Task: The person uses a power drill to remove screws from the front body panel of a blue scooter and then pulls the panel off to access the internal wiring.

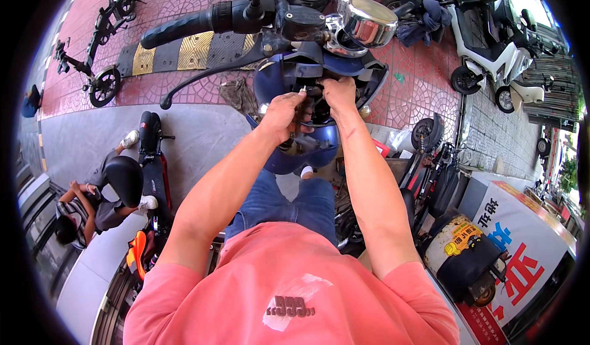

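The small pale-tipped piece [303,90] sat in the open front of the blue housing [268,82], between my hands. My left hand [283,116] pinched it at the fingertips; my right hand [340,94] reached in beside it with fingers bent, and I could not tell whether they gripped anything. The piece looked light and hard, perhaps slick, so I judged its sides, just below the tip, the best hold. The housing looked like stiff, thin plastic that could crack if levered; its rim seemed safer to brace on. Its edges stood close round my fingers, leaving little room. Farther out, the brake lever [209,72] and black handlebar grip [178,33] reached leftward, with a chrome unit [372,20] to the right. The grey concrete [203,136] offered more elbow room than the side with the parked bike [424,160].
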Tool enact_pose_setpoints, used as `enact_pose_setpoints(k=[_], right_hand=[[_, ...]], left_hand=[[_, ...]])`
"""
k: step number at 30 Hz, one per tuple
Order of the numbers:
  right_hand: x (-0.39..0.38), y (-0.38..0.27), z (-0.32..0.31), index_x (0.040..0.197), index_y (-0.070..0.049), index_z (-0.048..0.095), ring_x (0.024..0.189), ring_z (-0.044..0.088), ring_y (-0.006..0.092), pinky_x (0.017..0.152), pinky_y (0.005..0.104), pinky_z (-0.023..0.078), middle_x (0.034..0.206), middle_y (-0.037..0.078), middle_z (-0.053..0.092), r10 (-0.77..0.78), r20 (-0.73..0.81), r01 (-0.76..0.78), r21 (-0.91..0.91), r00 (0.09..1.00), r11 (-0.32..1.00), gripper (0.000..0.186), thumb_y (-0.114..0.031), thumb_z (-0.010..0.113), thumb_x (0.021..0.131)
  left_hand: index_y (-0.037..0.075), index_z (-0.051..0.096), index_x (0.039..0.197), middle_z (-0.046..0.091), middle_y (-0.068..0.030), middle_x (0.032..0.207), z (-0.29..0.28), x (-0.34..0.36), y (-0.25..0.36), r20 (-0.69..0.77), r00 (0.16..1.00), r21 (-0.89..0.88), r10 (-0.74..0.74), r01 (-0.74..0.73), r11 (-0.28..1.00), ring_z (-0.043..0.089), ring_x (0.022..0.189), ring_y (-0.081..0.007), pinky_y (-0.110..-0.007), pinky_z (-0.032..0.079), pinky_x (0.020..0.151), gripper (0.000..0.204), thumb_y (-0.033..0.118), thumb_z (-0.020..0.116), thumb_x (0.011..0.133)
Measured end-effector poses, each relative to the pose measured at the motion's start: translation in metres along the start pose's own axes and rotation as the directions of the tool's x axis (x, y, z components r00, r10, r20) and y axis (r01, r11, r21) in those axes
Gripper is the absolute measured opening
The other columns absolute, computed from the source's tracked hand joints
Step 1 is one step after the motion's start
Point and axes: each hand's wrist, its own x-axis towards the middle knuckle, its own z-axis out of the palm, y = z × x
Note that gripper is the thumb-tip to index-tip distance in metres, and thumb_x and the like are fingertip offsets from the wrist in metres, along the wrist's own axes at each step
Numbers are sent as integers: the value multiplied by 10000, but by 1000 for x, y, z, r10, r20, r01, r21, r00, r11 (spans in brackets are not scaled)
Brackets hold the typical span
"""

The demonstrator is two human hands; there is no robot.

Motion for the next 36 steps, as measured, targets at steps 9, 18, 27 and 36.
enact_pose_setpoints(k=[9,18,27,36], right_hand=[[-15,-10,-24,960,30,751,556,491,101,521,282,404,669,9,601,66,113,-86,177,991,980,149,-75,645,956],[-6,-8,-18,1022,-4,773,850,750,361,816,425,558,944,202,772,-366,101,377,-357,925,855,246,-197,702,888],[-22,-18,-26,1010,-31,787,1019,691,433,944,468,539,969,239,749,-399,288,488,-404,871,774,270,-179,601,881],[-17,-49,-19,1100,-72,794,1064,702,398,970,481,542,1089,225,748,-80,525,488,-712,848,504,370,-193,585,821]], left_hand=[[59,653,1085,631,-43,877,-2,4,0,-2,1000,21,-14,14,1000,596,728,-159,-479,639,673,244,290,573,1080],[74,652,1205,670,-54,1151,-1,0,-25,32,999,-150,44,-38,988,653,1050,-200,-518,606,794,281,300,520,1103],[134,648,1258,674,-18,1225,1,2,-42,106,988,-340,109,-67,938,626,1161,-200,-546,568,887,312,355,481,1115],[150,649,1240,679,0,1207,1,3,-42,124,985,-376,122,-68,924,622,1173,-189,-532,567,888,298,362,482,1113]])
